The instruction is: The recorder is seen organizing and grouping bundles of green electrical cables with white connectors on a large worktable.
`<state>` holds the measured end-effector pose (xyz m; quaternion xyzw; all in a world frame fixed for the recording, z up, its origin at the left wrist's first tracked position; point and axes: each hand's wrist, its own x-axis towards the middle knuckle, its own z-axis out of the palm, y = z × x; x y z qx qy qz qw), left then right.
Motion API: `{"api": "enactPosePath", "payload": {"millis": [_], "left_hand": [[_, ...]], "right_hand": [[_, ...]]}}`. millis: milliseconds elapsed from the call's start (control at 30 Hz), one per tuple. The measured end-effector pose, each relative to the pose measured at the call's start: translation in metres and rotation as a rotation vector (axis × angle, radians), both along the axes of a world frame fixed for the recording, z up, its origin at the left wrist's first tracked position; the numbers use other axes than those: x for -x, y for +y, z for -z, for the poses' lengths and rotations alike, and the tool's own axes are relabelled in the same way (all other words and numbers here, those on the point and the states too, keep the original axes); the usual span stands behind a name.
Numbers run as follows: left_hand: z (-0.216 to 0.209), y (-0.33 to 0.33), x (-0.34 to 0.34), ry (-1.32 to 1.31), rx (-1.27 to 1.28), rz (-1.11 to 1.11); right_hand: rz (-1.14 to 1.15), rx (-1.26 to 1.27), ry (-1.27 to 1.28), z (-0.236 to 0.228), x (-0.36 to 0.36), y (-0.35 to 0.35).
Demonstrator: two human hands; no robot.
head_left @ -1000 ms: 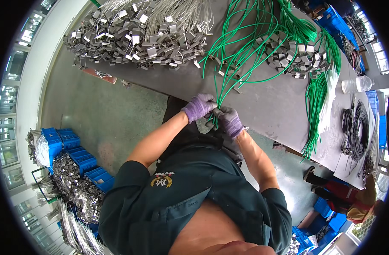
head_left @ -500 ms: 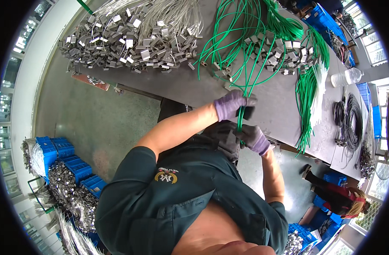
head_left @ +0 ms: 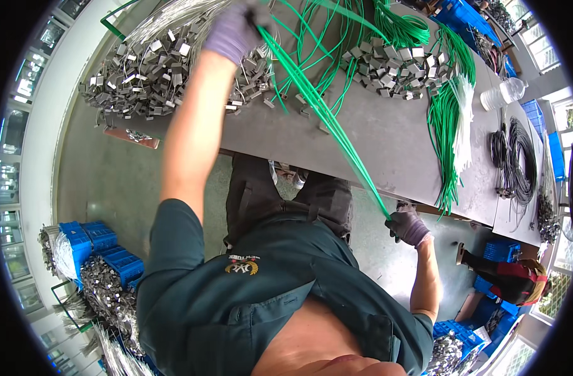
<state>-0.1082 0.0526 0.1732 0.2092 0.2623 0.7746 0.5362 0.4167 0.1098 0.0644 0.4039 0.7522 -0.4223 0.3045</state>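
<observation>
green strands (head_left: 327, 119) stretched between hands (head_left: 408, 227), slanting down rightward

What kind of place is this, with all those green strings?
Probably a factory or workshop: there's a big grey table with heaped metal pieces, lots of long green strands, and several blue crates.
</observation>
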Motion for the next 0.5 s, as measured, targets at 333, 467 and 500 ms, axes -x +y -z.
{"api": "enactPosePath", "payload": {"millis": [333, 467, 500], "left_hand": [[-0.198, -0.048, 0.082, 0.413, 0.023, -0.663], [-0.210, -0.037, 0.130, 0.529, 0.180, -0.771], [-0.207, -0.030, 0.142, 0.531, 0.179, -0.762]], "right_hand": [[0.174, -0.057, 0.503, 0.032, 0.018, 0.010], [0.174, -0.081, 0.670, 0.041, 0.047, 0.021], [0.171, -0.074, 0.668, 0.044, 0.054, 0.020]]}}
